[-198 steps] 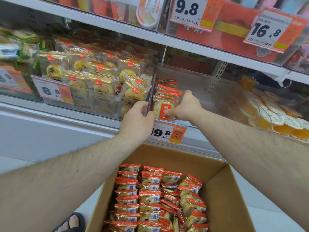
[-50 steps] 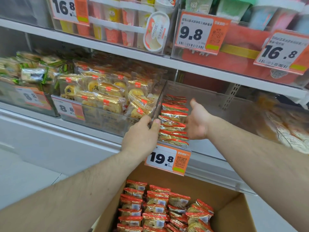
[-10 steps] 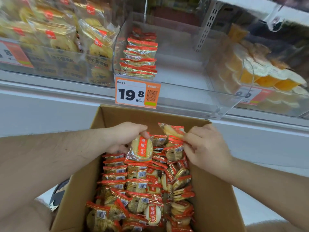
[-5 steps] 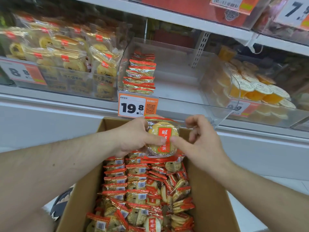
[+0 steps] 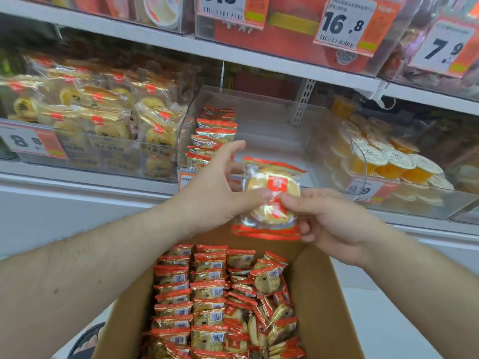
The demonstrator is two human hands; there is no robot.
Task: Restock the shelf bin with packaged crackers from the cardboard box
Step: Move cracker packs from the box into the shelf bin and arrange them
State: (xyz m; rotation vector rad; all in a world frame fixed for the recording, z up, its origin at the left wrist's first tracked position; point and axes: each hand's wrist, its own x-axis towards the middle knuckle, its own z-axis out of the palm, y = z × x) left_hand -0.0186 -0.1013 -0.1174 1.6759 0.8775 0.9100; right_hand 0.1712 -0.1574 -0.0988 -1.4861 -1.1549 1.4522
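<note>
Meanwhile, the restocking is looking barely begun: taking the clear shelf bin point(image 5: 261, 117) as the landmark, only one short row of packs point(image 5: 215, 136) is lying against its left wall, while the rest of its floor to the right is showing bare. To the left of the bin, a neighbouring bin of yellow pastries point(image 5: 103, 117) is sitting full. In front of the bin and slightly below its rim, the left hand point(image 5: 215, 193) is pinching a crackers pack point(image 5: 272, 198) with thumb on its face, the index finger lifting free toward the bin. Just right of that, the right hand point(image 5: 334, 224) is gripping the same pack's right edge with curled fingers. Below the bin, the cardboard box point(image 5: 318, 294) is still holding many packs, so most of the work is remaining. To the bin's right, jelly cups point(image 5: 388, 161) are filling another bin. Compared with half a second ago, the pack is riding higher, nearer the bin's front, and well clear of the box.
</note>
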